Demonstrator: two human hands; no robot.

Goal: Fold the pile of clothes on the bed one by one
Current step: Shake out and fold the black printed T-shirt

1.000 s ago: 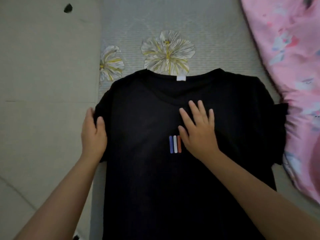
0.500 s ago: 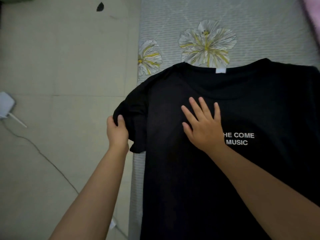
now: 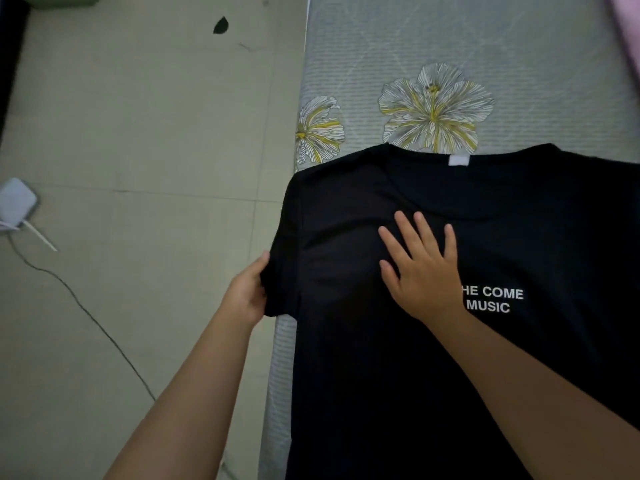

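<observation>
We look down on a black short-sleeved cotton T-shirt [image 3: 398, 358] spread front-up on a grey mattress cover printed with large white-and-yellow flowers [image 3: 519, 64]. The shirt lies along the left edge of the bed, its neckline toward the far side, and a small white label [image 3: 458, 160] shows inside the collar. White printed lettering [image 3: 493, 299] on the chest reads "HE COME" over "MUSIC"; its first letters are hidden behind our wrist.

Our right hand [image 3: 424, 268] lies flat on the chest of the shirt, fingers straight and spread wide, palm down, pressing the cloth just left of the lettering. Our left hand [image 3: 247, 292] is at the shirt's left sleeve [image 3: 282, 268], at the very edge of the bed: the thumb lies on top of the dark fabric and the fingers curl beneath it, so the hand grips the sleeve. The sleeve is bunched and drawn in against the body of the shirt, and its lower edge hangs a little past the mattress side.

To the left of the bed we see a pale tiled floor [image 3: 138, 133]. On it lies a small white box-shaped device [image 3: 15, 204] with a thin dark cord [image 3: 90, 313] trailing toward the bed, and farther off a small black scrap [image 3: 220, 26]. At the top right corner a strip of pink fabric [image 3: 628, 29] shows on the bed.
</observation>
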